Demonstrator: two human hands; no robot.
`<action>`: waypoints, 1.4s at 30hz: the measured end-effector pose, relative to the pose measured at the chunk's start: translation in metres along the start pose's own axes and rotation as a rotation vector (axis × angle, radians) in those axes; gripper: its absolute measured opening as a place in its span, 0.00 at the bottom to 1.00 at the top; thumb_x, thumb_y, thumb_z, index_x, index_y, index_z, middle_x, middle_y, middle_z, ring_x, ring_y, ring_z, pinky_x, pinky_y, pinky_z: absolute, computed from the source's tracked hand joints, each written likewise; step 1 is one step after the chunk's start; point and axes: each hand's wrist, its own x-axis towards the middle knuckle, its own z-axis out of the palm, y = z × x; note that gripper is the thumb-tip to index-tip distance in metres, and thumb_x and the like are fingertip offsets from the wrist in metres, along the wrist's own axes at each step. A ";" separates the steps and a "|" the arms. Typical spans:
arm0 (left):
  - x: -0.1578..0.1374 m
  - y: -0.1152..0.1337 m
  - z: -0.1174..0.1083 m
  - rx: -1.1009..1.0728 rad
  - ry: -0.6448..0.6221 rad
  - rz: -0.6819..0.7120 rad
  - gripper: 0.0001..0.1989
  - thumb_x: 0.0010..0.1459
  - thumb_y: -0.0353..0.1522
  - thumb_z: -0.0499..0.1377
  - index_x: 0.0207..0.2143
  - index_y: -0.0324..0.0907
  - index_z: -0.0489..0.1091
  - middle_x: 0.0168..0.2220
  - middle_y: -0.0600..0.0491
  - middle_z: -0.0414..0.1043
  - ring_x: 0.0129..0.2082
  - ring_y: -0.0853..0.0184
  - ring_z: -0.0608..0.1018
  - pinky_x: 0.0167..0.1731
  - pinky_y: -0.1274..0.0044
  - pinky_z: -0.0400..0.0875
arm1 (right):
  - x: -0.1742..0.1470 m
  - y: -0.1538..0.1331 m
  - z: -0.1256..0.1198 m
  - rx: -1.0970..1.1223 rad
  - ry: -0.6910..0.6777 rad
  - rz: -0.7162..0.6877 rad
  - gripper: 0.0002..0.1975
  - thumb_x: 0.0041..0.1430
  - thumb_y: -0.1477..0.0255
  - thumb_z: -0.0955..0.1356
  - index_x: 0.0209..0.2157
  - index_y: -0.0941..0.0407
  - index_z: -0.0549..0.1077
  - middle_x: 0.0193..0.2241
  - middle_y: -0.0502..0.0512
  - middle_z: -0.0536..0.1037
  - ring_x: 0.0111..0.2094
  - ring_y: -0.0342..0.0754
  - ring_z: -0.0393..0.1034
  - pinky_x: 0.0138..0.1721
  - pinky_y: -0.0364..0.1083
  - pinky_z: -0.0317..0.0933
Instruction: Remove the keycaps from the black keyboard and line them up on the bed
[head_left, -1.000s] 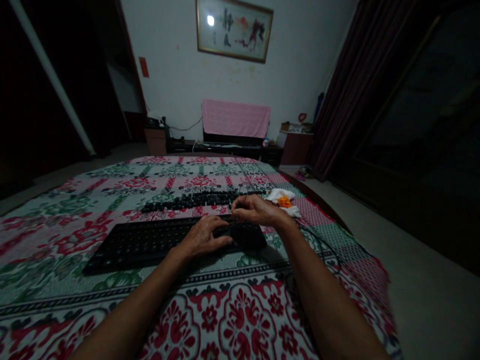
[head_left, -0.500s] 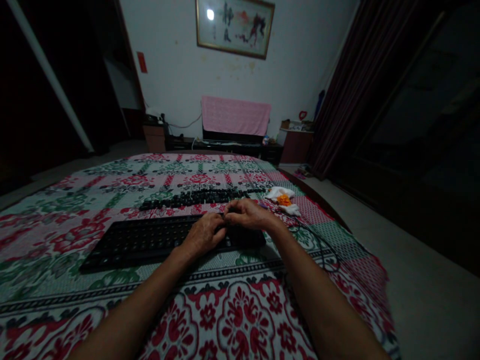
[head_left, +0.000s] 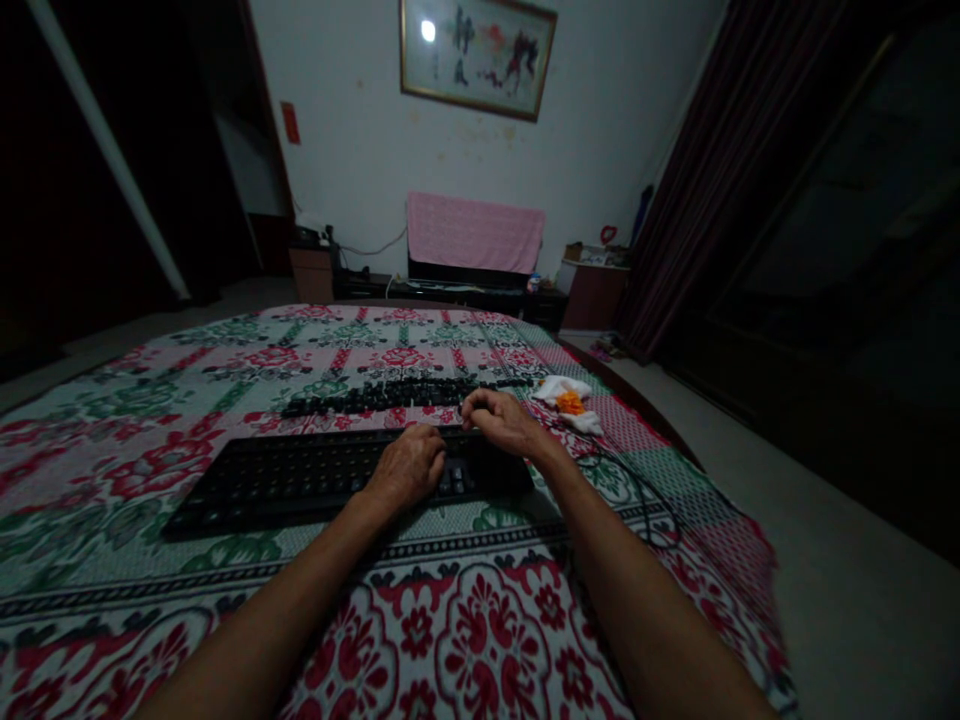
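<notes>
A black keyboard [head_left: 292, 475] lies at a slant on the patterned cloth, with many of its key places showing no caps and a few caps at its right part. My left hand [head_left: 409, 465] rests on the keyboard right of its middle, fingers curled down against it. Above the keyboard's back right edge is my right hand [head_left: 499, 420], its thumb and fingers bent together; whatever may be between the fingertips is too small to tell. Just behind the keyboard, a long row of loose black keycaps [head_left: 382, 395] is spread on the cloth.
White cloth or tissue [head_left: 562, 388] with an orange piece [head_left: 571, 402] lies right of the keycaps. A black cable [head_left: 651, 490] loops on the right of the patterned tablecloth [head_left: 480, 640]. Beyond the table stands a low cabinet with a screen under a pink cloth [head_left: 474, 232].
My right hand has drawn away from my left, a little up and to the right, uncovering the keyboard between them. The left hand stays on the keyboard.
</notes>
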 end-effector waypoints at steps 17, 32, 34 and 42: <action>0.001 -0.022 -0.014 0.088 0.085 -0.171 0.13 0.55 0.30 0.48 0.31 0.41 0.72 0.32 0.49 0.70 0.36 0.65 0.72 0.39 0.74 0.66 | -0.007 0.012 0.019 -0.426 -0.209 -0.081 0.08 0.49 0.73 0.66 0.32 0.56 0.75 0.27 0.51 0.75 0.28 0.42 0.66 0.29 0.39 0.54; -0.006 -0.041 -0.013 0.244 0.106 -0.315 0.14 0.56 0.31 0.48 0.36 0.41 0.72 0.38 0.47 0.69 0.40 0.61 0.70 0.39 0.72 0.67 | -0.006 0.007 0.010 -0.488 -0.351 -0.057 0.09 0.44 0.79 0.63 0.26 0.59 0.74 0.23 0.49 0.73 0.24 0.40 0.61 0.25 0.38 0.50; -0.007 -0.040 -0.013 0.253 0.107 -0.315 0.14 0.56 0.31 0.48 0.35 0.41 0.72 0.38 0.47 0.69 0.40 0.61 0.69 0.39 0.73 0.66 | -0.006 0.007 0.012 -0.489 -0.338 -0.030 0.09 0.44 0.79 0.63 0.26 0.59 0.74 0.21 0.49 0.72 0.23 0.39 0.61 0.24 0.38 0.49; -0.007 -0.036 -0.014 0.263 0.088 -0.318 0.14 0.56 0.31 0.47 0.34 0.42 0.72 0.36 0.47 0.68 0.40 0.61 0.68 0.38 0.73 0.66 | -0.008 0.011 0.015 -0.469 -0.294 -0.011 0.10 0.46 0.79 0.63 0.30 0.58 0.74 0.27 0.52 0.75 0.27 0.42 0.65 0.28 0.38 0.53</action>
